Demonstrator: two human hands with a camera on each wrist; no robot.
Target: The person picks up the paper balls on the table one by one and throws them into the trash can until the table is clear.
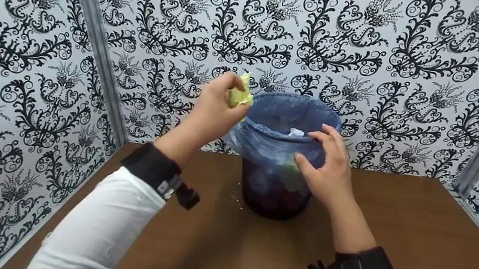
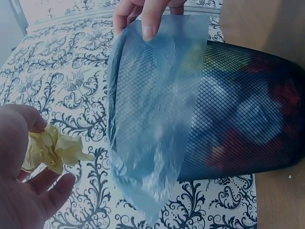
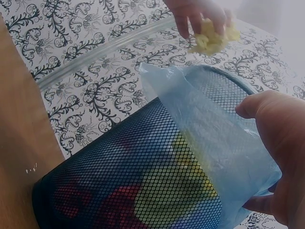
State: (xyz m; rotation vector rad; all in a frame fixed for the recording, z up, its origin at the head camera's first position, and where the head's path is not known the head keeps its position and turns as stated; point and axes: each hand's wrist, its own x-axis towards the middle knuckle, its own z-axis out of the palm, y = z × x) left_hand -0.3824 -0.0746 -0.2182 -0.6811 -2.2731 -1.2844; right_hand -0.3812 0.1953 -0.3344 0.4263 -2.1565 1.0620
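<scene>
A crumpled piece of yellow paper is pinched in my left hand, up at the left of the bin's rim. The dark mesh wastebasket stands upright, lined with a translucent blue plastic bag folded over its top edge. My right hand grips the lined rim on the right side, the thumb outside on the bag and the fingers over the edge. Through the mesh in the left wrist view show crumpled white paper and red paper; a green-yellow ball shows in the right wrist view.
The bin stands on a brown wooden table, near the patterned back wall. A small white piece shows inside the rim by the right fingers. Tiny white crumbs lie left of the bin's base.
</scene>
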